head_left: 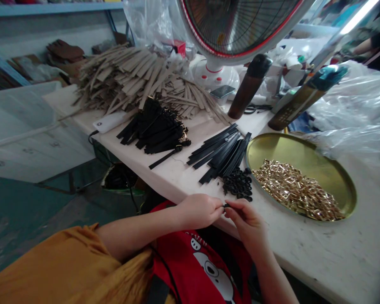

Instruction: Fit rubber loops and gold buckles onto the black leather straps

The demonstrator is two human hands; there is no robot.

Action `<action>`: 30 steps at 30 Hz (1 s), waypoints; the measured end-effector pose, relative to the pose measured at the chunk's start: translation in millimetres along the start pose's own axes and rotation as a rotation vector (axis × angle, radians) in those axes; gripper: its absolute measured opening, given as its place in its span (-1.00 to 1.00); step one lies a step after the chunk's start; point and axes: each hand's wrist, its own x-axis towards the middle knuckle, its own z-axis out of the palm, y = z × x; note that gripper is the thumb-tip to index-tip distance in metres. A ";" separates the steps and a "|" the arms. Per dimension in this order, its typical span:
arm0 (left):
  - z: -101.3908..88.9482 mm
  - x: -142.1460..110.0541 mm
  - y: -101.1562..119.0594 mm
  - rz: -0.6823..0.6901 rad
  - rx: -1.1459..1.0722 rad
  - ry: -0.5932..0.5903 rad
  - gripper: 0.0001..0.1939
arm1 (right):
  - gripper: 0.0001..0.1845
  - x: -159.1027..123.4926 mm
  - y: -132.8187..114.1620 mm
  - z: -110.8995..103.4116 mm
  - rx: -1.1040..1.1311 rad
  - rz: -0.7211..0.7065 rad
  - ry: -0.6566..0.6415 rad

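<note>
My left hand (200, 211) and my right hand (246, 219) meet at the table's front edge, fingertips pinched together. Between them is a small black piece (226, 205), mostly hidden by the fingers; its exact shape cannot be made out. Just beyond the fingers lies a heap of small black loops (237, 184). Flat black strips (220, 154) are fanned out behind the loops. Farther left is a bunch of black straps (158, 126) with gold-coloured metal bits at their ends. To the right, a round gold tray (332, 169) holds a pile of small gold-coloured metal fittings (296, 190).
A large pile of grey-beige strips (129, 76) covers the back left of the white table (323, 249). Behind stand a fan (240, 25), a dark bottle (251, 86), a second tilted bottle (304, 101) and clear plastic sheeting (361, 101). White bins (34, 147) are at left.
</note>
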 end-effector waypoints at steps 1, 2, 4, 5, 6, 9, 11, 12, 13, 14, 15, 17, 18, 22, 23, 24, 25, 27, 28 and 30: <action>1.7 1.0 1.4 0.000 -0.032 0.009 -0.70 | -0.84 0.7 1.1 -2.0 0.050 0.063 -0.013; 3.1 1.7 2.9 0.002 -0.070 0.017 -0.70 | -0.82 0.7 2.1 -3.6 0.123 0.138 -0.022; 5.2 1.6 5.5 0.010 -0.132 0.016 -0.71 | -0.78 -1.6 3.3 -4.7 0.277 0.272 -0.027; 6.1 1.0 6.4 0.014 -0.143 0.008 -0.71 | -0.76 -3.8 3.2 -4.2 0.323 0.307 -0.017; 7.1 0.1 7.0 0.013 -0.138 0.003 -0.71 | -0.76 -6.3 2.7 -3.1 0.332 0.312 0.002; 11.5 -2.3 7.1 0.001 -0.063 0.007 -0.69 | -0.80 -12.9 0.4 1.1 0.178 0.195 0.083; 14.2 -2.5 6.4 -0.003 -0.014 0.006 -0.67 | -0.82 -14.8 -0.5 2.2 0.074 0.127 0.106; 14.7 -2.0 5.9 0.001 -0.008 -0.004 -0.66 | -0.82 -15.0 -0.7 2.2 0.060 0.128 0.101; 14.5 -1.2 5.3 0.006 -0.017 -0.018 -0.66 | -0.80 -14.8 -0.6 1.7 0.075 0.150 0.091; 13.3 -0.3 4.7 0.008 -0.035 -0.031 -0.67 | -0.78 -14.3 -0.3 1.2 0.111 0.186 0.076; 11.4 0.6 4.1 0.006 -0.059 -0.041 -0.67 | -0.76 -13.8 0.0 0.6 0.155 0.228 0.061; 5.8 1.8 2.8 -0.006 -0.099 -0.053 -0.69 | -0.75 -12.7 1.0 -0.6 0.226 0.293 0.036; 2.7 1.9 2.1 -0.016 -0.116 -0.059 -0.70 | -0.76 -12.2 1.4 -1.1 0.245 0.309 0.023; -6.7 -0.3 -1.0 -0.043 -0.223 -0.141 -0.74 | -0.78 -10.2 -0.3 -2.9 0.249 0.300 0.056; -7.9 -0.9 -1.7 -0.050 -0.247 -0.160 -0.75 | -0.79 -9.6 -1.9 -2.7 0.242 0.291 0.070; -8.6 -1.4 -2.3 -0.053 -0.260 -0.168 -0.76 | -0.80 -8.9 -3.9 -2.0 0.236 0.285 0.066; -9.1 -1.6 -2.8 -0.051 -0.262 -0.162 -0.76 | -0.80 -8.3 -6.0 -0.9 0.236 0.282 0.046; -9.6 -1.6 -3.5 -0.040 -0.262 -0.141 -0.76 | -0.78 -7.3 -9.3 1.8 0.251 0.284 -0.017; -9.9 -1.5 -3.9 -0.036 -0.275 -0.147 -0.76 | -0.77 -7.0 -9.9 3.0 0.261 0.290 -0.042; -10.9 -2.0 -4.4 -0.048 -0.336 -0.202 -0.75 | -0.77 -6.9 -8.6 4.0 0.289 0.307 -0.047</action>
